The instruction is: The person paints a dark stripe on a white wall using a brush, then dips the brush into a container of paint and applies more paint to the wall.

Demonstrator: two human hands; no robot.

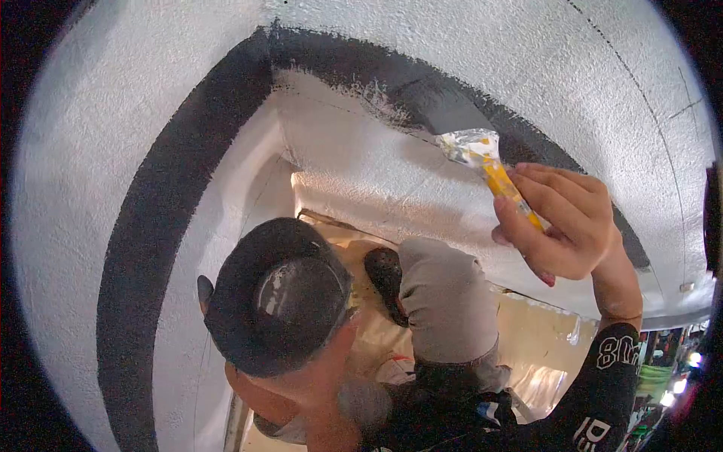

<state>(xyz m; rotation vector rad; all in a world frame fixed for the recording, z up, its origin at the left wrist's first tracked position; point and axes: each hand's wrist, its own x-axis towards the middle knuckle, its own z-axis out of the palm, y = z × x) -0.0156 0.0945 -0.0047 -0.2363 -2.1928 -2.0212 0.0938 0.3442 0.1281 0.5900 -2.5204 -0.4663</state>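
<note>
My right hand point(561, 218) is closed round the yellow handle of a tool point(501, 184). Clear, crinkled plastic covers the tool's upper end, which is at the lower edge of a dark grey painted band point(452, 105) on the white textured wall. In my left hand point(324, 377) is a dark, round bucket point(279, 297), tilted so its inside shows; the bucket hides much of the hand. A wet, shiny patch lies inside the bucket.
Another dark band point(151, 218) curves down the wall's left side. Below are my light grey trousers point(448, 301), a dark shoe point(385, 275) and a shiny tan floor covering point(535, 331). Coloured items and bright lights are at the lower right.
</note>
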